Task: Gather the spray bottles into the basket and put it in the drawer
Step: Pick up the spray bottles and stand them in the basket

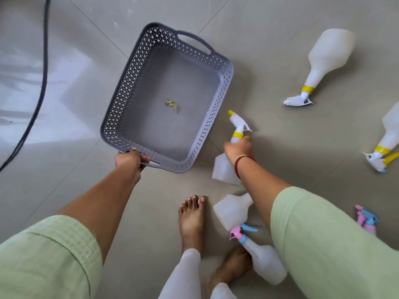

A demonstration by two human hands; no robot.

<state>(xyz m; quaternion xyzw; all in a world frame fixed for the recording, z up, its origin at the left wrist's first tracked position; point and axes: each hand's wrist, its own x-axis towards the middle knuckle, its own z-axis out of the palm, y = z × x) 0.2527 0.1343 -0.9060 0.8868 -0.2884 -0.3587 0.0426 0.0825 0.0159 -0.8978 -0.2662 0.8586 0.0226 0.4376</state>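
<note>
Nearest the lens: pale green sleeves [323, 244], bare feet [192, 219] on the tiled floor [269, 61].

Right hand [238, 147] is wrapped around the neck of a spray bottle [225, 167], just under its yellow collar, nozzle up and away from the body. Fingers closed on the neck; the bottle looks lifted or tipped off the floor, cannot tell which. Body is translucent white plastic and looks empty or close to it, so I judge it light, stiff enough not to crush, smooth and a bit slippery on the wide part. The neck is the sound place to hold: narrow, and the collar stops it sliding through.

Left hand [129, 160] grips the near handle of the basket [121, 100], fingers curled through the slot. Basket is grey perforated plastic, tilted, far end higher in view. Holds only a small scrap [172, 105]. Probably light and slightly flexible; held by one handle it will swing as bottles go in, so two handles for the carry to the drawer. Drawer not in view.

Outward: two bottles by the feet, one plain [232, 212], one with pink-blue trigger [265, 264]. Two more lie well apart to the right [323, 59], [388, 134]. A pink-blue trigger head [366, 219] shows past the right sleeve. Dark cable [43, 72] at left.
</note>
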